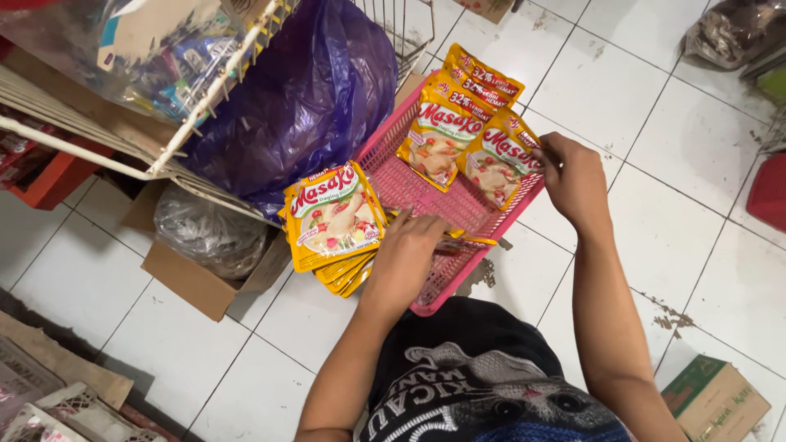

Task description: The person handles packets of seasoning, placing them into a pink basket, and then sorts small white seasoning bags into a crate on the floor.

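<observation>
A pink plastic basket (458,205) lies on the white tiled floor. My left hand (405,258) grips a stack of yellow seasoning packets (336,217) at the basket's near left corner, the stack fanned out beyond the rim. My right hand (573,176) pinches the edge of a second bunch of yellow packets (471,135) standing tilted at the basket's far end. The basket's mesh bottom between the two bunches is bare.
A white wire rack (164,123) with bagged goods stands at the left, a purple plastic bag (319,90) beside it. A cardboard box (205,270) with a clear bag sits under the rack. Another carton (716,401) lies at bottom right. A red object (770,192) is at the right edge.
</observation>
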